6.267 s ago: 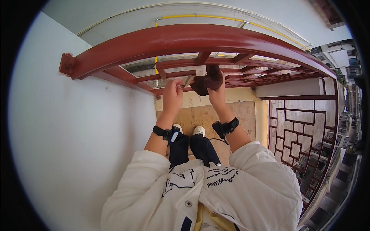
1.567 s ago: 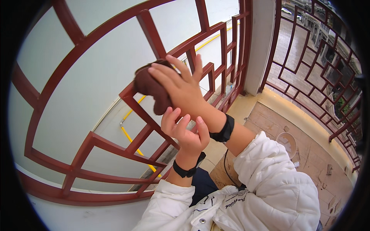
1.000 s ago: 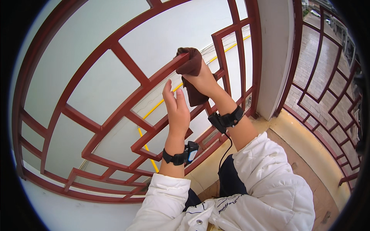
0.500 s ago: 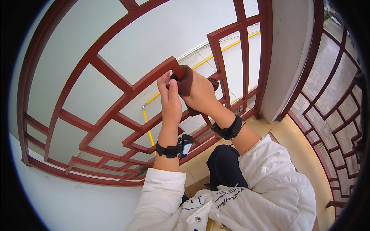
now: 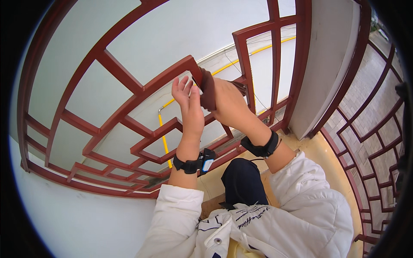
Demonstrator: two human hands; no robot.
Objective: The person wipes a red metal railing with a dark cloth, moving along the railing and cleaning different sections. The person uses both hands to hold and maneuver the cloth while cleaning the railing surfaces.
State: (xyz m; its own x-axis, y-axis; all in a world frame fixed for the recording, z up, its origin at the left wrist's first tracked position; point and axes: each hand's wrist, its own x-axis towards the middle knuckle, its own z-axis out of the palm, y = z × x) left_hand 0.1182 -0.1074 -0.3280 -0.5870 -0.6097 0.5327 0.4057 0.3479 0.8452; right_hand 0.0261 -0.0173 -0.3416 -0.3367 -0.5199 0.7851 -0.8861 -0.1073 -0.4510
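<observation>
A dark brown cloth (image 5: 208, 91) is wrapped against a bar of the red lattice railing (image 5: 170, 71), just below the bar's upper corner. My right hand (image 5: 230, 101) grips the cloth from the right side, its fingertips hidden behind the cloth and bar. More of the cloth pokes out beyond the hand toward the right. My left hand (image 5: 189, 103) is raised just left of the cloth, fingers apart and slightly curled, holding nothing. Black straps with devices sit on both wrists.
White wall (image 5: 86, 219) runs along the lower left, and a pale pillar (image 5: 325, 64) stands at right. Behind the lattice runs a yellow pipe (image 5: 164, 137). Another red lattice (image 5: 365, 142) borders the right side, with paving beyond. My dark-trousered knee (image 5: 243, 182) is below my hands.
My left fingers have come off the cloth and opened. My right hand keeps hold of the cloth and has shifted slightly right and down along the bar.
</observation>
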